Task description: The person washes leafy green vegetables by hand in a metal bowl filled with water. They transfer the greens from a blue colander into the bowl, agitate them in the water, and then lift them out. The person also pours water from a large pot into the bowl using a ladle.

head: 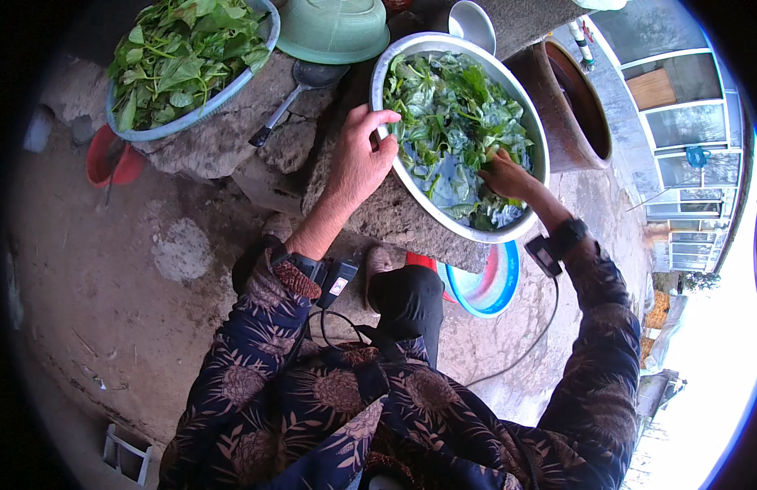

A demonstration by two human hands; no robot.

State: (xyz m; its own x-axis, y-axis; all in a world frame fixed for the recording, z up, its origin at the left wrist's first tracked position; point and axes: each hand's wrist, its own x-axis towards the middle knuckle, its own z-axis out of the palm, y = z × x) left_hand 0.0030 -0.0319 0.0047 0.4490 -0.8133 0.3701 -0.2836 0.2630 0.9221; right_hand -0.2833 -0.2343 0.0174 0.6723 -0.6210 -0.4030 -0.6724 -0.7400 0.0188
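A large metal basin [541, 168] rests on a stone ledge, holding water and leafy greens [439, 116]. My left hand [367, 142] grips the basin's left rim, with the thumb and a finger over the edge. Inside the basin, near its right side, my right hand [505, 174] is down among the leaves. Its fingers are bent around some greens, and the fingertips are partly hidden by leaves. Further left, a blue-rimmed plastic basket [248, 78] is heaped with more leafy greens [182, 67].
An upturned green colander [334, 27] and a ladle with a dark handle [292, 101] lie between basket and basin. Behind the basin is a metal ladle [472, 26]; to its right, a brown earthenware vat [553, 110]. Below the ledge stand a blue basin [507, 275] and a red bucket [112, 162].
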